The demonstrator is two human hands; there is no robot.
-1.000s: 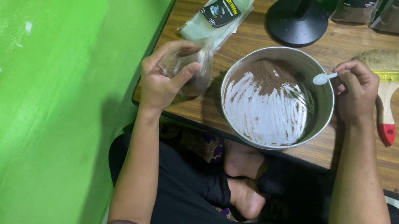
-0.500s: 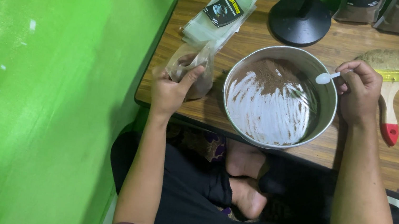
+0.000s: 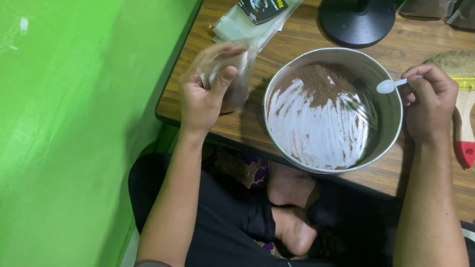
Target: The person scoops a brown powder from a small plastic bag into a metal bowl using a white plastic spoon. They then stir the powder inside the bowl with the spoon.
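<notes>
A small clear plastic pouch (image 3: pixel 228 78) with brown powder inside, judged light, limp and slippery and best taken by its upper edge, was clamped in the left hand (image 3: pixel 204 93) at nine o'clock of the steel bowl (image 3: pixel 394 114), over the wooden table (image 3: pixel 421 175). A small white plastic spoon (image 3: pixel 390 85), judged light and stiff, was pinched by its handle in the closed right hand (image 3: pixel 429 107) at the bowl's two o'clock rim. Both forearms were extended forward from the lap, the brown powder (image 3: pixel 321 83) lying between them.
</notes>
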